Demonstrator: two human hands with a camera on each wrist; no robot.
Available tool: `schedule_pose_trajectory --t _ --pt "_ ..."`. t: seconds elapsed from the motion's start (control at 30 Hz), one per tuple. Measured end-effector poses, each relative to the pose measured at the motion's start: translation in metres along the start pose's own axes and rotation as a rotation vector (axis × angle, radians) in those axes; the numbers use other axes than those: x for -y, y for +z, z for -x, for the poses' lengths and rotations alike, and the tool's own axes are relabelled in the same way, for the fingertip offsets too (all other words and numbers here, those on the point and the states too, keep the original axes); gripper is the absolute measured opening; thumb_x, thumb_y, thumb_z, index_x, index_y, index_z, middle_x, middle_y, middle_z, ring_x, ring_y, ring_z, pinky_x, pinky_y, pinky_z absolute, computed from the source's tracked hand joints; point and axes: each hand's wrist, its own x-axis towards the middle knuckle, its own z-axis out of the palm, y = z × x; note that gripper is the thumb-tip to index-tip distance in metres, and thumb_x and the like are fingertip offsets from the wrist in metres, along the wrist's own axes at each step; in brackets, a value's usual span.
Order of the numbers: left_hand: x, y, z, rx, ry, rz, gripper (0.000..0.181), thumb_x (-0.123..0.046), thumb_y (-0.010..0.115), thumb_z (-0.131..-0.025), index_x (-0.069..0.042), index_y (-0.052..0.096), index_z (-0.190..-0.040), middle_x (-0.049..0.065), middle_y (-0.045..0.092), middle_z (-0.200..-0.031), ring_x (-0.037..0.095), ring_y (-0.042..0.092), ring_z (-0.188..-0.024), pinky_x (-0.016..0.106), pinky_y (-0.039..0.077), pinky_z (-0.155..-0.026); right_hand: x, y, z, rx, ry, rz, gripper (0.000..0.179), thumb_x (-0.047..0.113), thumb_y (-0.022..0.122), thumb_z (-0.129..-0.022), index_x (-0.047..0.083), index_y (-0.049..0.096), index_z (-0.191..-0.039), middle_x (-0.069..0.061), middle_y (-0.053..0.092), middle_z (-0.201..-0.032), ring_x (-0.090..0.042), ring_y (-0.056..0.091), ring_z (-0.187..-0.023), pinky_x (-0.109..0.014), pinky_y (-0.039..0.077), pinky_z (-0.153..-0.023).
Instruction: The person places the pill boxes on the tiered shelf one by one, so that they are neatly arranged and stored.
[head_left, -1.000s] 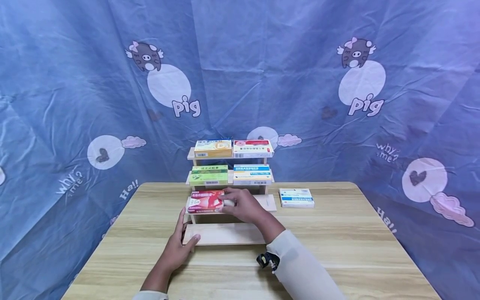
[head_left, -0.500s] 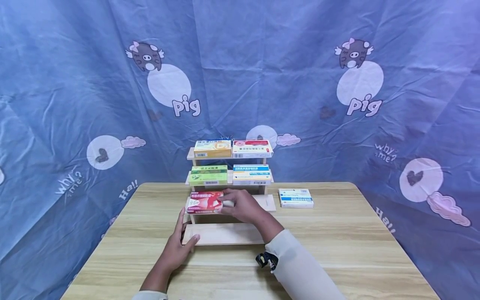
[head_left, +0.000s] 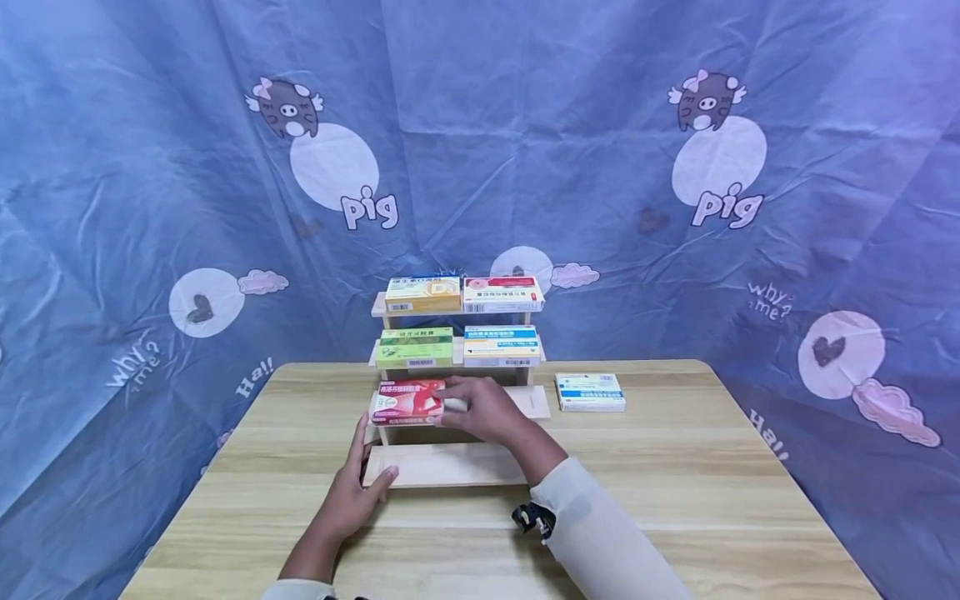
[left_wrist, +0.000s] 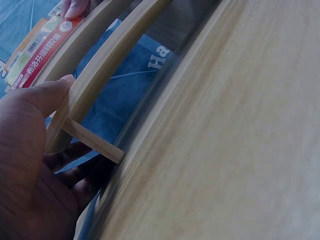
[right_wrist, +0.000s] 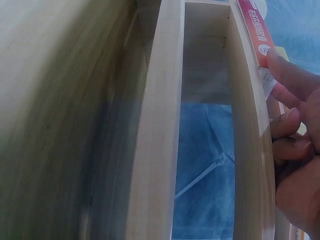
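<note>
A red medicine box (head_left: 405,403) lies at the left end of the second-lowest tier of a stepped wooden rack (head_left: 450,465). My right hand (head_left: 480,408) pinches its right end, with the thumb at the front edge; the right wrist view shows that thumb (right_wrist: 287,72) against the box's end. My left hand (head_left: 354,483) holds the left end of the lowest step. In the left wrist view its thumb (left_wrist: 47,95) is on the plank's edge, while other fingers (left_wrist: 75,162) reach underneath. The right hand hides part of that tier and the lowest step's right end.
On the tier above stand a green box (head_left: 415,347) and a blue-and-white box (head_left: 501,345). The top tier bears a yellow-orange box (head_left: 422,294) and a red-and-white box (head_left: 502,294). Another blue-and-white box (head_left: 590,392) lies on the table (head_left: 675,500), right of the rack.
The head view has shifted slightly. Both hands and the red medicine box stay almost where they were, with their holds unchanged.
</note>
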Motion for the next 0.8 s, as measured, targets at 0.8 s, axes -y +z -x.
schedule_pose_trajectory --t 0.8 --pt "-0.001 0.0 -0.001 -0.002 -0.01 -0.008 0.105 -0.028 0.073 -0.107 -0.037 -0.005 -0.177 0.032 0.047 -0.166 0.051 0.049 -0.154 0.07 0.03 -0.129 0.006 -0.006 0.012 -0.018 -0.008 -0.054 0.057 0.027 0.093 -0.09 0.021 0.075 -0.144 -0.014 0.057 -0.164 -0.041 0.06 -0.147 -0.057 0.055 -0.115"
